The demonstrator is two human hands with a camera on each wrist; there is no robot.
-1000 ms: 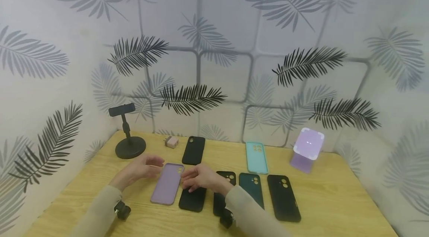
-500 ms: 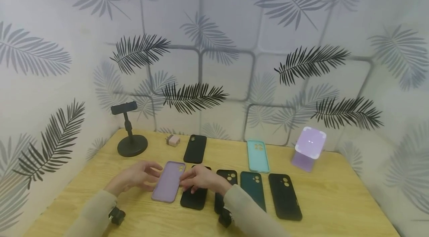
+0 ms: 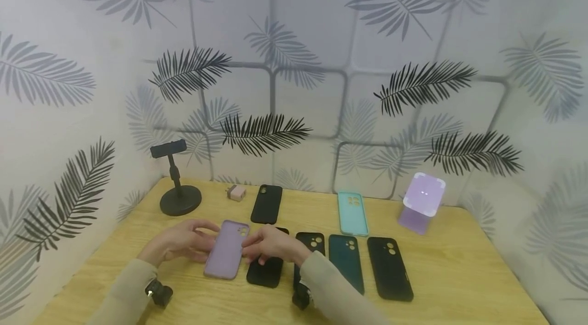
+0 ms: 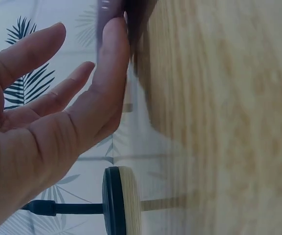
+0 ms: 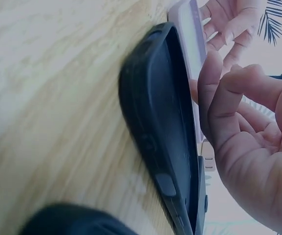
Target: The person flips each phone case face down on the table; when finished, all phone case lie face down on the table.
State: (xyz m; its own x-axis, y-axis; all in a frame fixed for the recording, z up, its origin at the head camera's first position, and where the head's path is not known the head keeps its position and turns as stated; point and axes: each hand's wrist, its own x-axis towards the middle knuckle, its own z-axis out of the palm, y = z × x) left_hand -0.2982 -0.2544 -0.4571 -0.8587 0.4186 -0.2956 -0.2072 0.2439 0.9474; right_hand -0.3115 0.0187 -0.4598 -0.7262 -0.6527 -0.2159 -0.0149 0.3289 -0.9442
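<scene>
1. Head view: your left hand (image 3: 176,243) and right hand (image 3: 271,244) flank the lilac phone case (image 3: 226,250), which lies flat on the table (image 3: 459,274); fingers are loosely spread and touch its long edges, not curled round it.
2. No containers show; every case lies back up.
3. Count them: one lilac, four black, one dark green (image 3: 345,263), one mint (image 3: 351,206) — seven cases.
4. Also on the table: one black phone stand (image 3: 176,182), one lilac stand (image 3: 420,203), one pink charger plug (image 3: 236,193).
</scene>
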